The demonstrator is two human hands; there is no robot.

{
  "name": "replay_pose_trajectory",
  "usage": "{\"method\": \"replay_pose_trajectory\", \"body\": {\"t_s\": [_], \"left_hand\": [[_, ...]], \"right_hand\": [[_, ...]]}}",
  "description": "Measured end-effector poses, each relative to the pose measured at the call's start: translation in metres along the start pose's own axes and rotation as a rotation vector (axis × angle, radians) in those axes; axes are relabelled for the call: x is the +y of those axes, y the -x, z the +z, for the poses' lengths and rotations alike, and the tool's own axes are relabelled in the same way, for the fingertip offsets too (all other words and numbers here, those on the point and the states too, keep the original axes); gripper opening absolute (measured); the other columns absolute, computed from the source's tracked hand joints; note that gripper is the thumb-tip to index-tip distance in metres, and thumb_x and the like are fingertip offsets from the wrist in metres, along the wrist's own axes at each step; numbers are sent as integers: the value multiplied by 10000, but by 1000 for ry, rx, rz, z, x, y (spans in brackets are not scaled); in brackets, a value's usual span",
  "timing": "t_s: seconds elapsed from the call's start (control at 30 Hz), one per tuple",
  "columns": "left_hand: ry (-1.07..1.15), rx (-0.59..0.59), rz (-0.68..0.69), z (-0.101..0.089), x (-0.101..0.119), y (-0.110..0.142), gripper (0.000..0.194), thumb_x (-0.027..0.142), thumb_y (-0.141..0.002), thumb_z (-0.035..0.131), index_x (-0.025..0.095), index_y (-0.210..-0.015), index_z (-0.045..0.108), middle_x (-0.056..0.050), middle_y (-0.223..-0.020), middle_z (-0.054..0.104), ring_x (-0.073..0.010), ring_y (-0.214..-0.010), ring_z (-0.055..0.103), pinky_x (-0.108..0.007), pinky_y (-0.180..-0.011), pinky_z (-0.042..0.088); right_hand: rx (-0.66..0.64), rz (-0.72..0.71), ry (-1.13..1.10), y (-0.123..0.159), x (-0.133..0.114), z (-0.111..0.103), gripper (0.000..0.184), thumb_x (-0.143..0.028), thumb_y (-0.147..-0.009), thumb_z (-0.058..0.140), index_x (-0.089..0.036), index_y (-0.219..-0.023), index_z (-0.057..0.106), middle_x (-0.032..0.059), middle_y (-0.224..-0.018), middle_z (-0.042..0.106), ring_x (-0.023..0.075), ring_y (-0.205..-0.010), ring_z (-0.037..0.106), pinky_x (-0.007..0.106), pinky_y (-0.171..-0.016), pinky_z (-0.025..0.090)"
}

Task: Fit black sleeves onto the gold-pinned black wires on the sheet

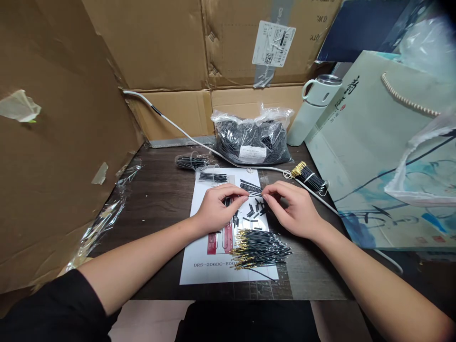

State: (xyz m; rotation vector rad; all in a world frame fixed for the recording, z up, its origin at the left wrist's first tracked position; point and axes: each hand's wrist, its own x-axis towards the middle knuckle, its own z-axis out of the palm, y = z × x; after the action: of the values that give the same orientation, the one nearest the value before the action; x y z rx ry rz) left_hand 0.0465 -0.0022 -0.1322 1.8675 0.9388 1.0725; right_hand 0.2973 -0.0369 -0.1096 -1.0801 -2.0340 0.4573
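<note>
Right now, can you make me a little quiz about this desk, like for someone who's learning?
1. True or false: the pale bottle has a handle.
2. Which is nearest the person's lap: A, the clear plastic bag; B, the loose pile of gold-tipped wires; C, the bottle?
3. Fill in: the big paper bag stands to the ____ of the right hand.

Key: 1 true; 2 B; 3 right.

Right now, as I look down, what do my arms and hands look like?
Your left hand and right hand are ungloved, with no ring or watch visible. A plain black sleeve covers the upper part of your left arm, leaving the forearm bare. Your right arm is bare as far as the picture shows.
</note>
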Motion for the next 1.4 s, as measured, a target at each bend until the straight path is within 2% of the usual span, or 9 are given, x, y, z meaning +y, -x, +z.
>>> {"method": "replay_pose_trajectory", "body": {"t_s": [0.27,0.73,0.93,1.4], "left_hand": [[-2,-4,8,0,0,0,108,304,-1005,792,228,-1026,866,-66,-1023,860,-202,-952,796,-371,-915,628],[-1,7,8,0,0,1,125,330,-1004,789,234,-1026,866,-75,-1027,857,-212,-957,793,-381,-910,639],[-23,11,-26,0,-2,2,167,342,-974,827,229,-1092,860,-65,-980,829,-177,-830,728,-357,-837,605],[-4,21,-32,1,-2,2,106,303,-973,818,227,-1035,859,-54,-963,832,-177,-850,735,-342,-814,591]], "right_hand": [[0,39,-11,2,0,2,101,-225,-1107,621,-215,-1060,709,41,-907,728,188,-776,666,354,-721,524],[-5,97,-44,2,0,5,103,-257,-1105,637,-224,-1043,713,45,-902,731,197,-780,662,360,-720,523],[9,111,-55,2,1,4,112,-269,-1103,639,-219,-1046,721,44,-908,733,194,-782,665,357,-720,525],[0,116,-53,3,2,5,109,-266,-1103,640,-220,-1049,723,43,-909,733,193,-795,660,361,-730,522]]}}
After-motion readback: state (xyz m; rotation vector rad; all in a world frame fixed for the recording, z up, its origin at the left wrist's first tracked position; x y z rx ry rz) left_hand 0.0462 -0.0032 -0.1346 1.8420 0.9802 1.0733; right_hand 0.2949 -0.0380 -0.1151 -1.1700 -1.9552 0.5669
